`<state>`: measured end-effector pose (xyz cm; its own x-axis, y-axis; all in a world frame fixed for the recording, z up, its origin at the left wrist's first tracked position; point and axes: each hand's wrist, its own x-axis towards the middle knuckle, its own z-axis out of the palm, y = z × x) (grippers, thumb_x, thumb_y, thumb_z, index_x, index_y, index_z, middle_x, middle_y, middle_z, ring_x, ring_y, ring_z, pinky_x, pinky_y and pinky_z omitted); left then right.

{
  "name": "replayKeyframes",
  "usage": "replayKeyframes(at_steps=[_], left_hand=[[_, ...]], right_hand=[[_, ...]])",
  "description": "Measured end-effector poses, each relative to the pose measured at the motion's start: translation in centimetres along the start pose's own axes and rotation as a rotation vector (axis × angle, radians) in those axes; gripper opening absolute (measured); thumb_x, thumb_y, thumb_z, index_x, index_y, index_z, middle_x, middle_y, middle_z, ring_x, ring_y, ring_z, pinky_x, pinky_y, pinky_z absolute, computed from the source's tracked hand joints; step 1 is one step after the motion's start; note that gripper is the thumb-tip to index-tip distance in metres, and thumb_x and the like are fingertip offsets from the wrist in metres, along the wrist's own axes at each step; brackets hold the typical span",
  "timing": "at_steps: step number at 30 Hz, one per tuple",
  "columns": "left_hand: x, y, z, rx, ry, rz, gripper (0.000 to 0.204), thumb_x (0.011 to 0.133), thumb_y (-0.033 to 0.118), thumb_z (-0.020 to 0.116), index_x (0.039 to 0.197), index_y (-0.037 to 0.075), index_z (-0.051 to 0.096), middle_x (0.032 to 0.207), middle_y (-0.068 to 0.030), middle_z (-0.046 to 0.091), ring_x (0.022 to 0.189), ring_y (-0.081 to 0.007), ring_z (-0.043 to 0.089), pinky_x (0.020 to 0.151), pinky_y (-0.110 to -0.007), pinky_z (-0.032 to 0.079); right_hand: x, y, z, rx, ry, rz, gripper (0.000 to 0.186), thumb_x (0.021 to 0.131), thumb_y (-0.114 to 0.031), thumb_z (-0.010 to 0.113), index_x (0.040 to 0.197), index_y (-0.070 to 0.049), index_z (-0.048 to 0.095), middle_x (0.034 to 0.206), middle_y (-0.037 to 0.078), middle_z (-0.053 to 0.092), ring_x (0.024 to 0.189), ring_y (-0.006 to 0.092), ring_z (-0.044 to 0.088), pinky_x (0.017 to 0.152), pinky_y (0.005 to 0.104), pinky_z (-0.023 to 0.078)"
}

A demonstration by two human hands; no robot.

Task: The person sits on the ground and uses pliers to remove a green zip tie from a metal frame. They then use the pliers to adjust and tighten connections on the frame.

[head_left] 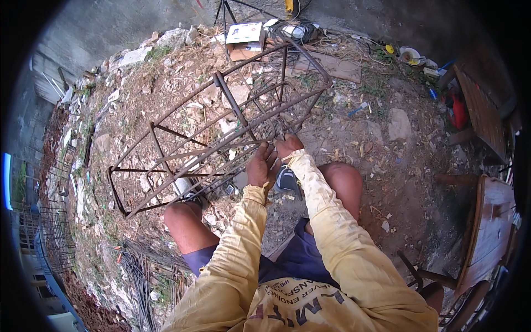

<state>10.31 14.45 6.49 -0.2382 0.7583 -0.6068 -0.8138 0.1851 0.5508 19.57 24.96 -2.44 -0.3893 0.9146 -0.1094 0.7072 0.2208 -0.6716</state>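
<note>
A long cage of rusty steel bars (232,102), with bent cross-ties, lies slantwise over the rubble in front of me. At its near side, my left hand (261,166) has its fingers bent round a lower steel bar (238,146). Just to the right and slightly farther off, my right hand (289,146) is closed beside the same bars. What its fingers grip is hidden by the hand. Both hands are close together, between my bent knees, and a dark shoe (287,180) shows below them.
Coiled wire (293,29) and a white-topped cardboard box (244,34) stand by the far wall. A wooden table (480,113) is at the right, with a pale board (489,229) nearer. Thin rods (141,276) lie at lower left; broken stones cover the ground.
</note>
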Motion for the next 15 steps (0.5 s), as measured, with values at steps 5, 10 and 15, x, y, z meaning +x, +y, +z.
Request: replayKeyframes(at_steps=[5,10,15], left_hand=[[2.3,-0.5,-0.2,0.099,0.007,-0.006,0.042,0.094,0.037,0.057,0.125,0.009,0.054,0.13,-0.003,0.055,0.108,-0.0151,0.054,0.084,-0.033,0.044],[2.7,-0.6,-0.9,0.238,0.031,0.167,0.027,0.094,0.031,0.06,0.106,0.007,0.057,0.099,-0.0044,0.064,0.085,-0.0146,0.062,0.068,-0.028,0.05],[3.7,-4.2,-0.4,0.39,0.089,0.304,0.021,0.096,0.028,0.058,0.095,0.007,0.057,0.087,-0.0032,0.063,0.074,-0.0141,0.061,0.06,-0.028,0.052]], right_hand=[[0.5,0.4,-1.3,-0.075,-0.027,-0.133,0.026,0.08,-0.022,0.065,0.099,-0.004,0.066,0.092,0.024,0.063,0.086,0.0386,0.065,0.073,0.0466,0.051],[-2.0,-3.9,-5.2,0.297,-0.164,0.018,0.028,0.084,-0.024,0.064,0.096,0.001,0.065,0.076,0.015,0.064,0.065,0.0267,0.065,0.055,0.0386,0.05],[-3.1,-2.1,-5.0,0.602,-0.074,0.24,0.03,0.083,-0.026,0.066,0.09,0.003,0.066,0.075,0.015,0.066,0.067,0.0231,0.064,0.058,0.0366,0.049]])
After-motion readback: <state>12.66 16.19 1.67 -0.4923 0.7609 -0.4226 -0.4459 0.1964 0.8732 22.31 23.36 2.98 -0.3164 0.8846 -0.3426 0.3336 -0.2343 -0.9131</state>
